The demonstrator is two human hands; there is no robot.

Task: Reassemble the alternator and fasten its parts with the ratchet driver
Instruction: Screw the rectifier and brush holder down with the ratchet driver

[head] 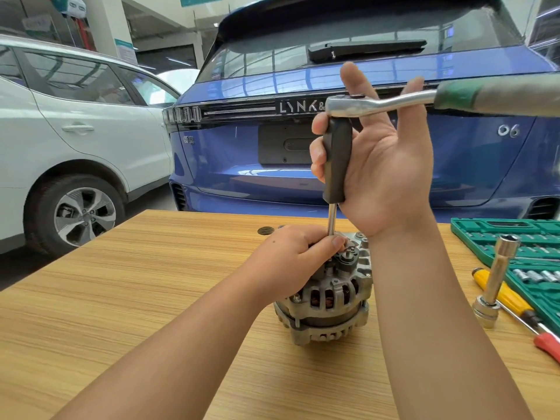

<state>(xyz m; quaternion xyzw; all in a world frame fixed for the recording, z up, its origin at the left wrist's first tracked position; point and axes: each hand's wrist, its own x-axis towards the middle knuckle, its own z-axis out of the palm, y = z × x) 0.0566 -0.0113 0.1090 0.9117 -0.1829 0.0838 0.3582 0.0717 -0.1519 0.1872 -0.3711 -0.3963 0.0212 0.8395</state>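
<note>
- Alternator [328, 294]: stands upright near the middle of the wooden table [151, 283], its rear cover facing up.
- Left hand [298, 257]: fingers curled over the top of the alternator, thumb and forefinger pinching the lower end of the driver shaft [332, 218] where it meets the housing; the fastener itself is hidden under the fingers.
- Right hand [374, 165]: palm and curled lower fingers hold the black driver handle [337, 159]; the upper fingers are extended behind the ratchet wrench [385, 103] seated on the handle's top.
- Risk, tip slip: the tall stack gives leverage; a sideways pull on the wrench would likely tilt the shaft off the fastener.
- Risk, pinch: a slipping tip could strike the left fingertips guiding it.
- Risk, tipping: the alternator is unclamped and may rock or rotate under torque.
- Risk, cross-threading: likely if the shaft leans while turning.
</note>
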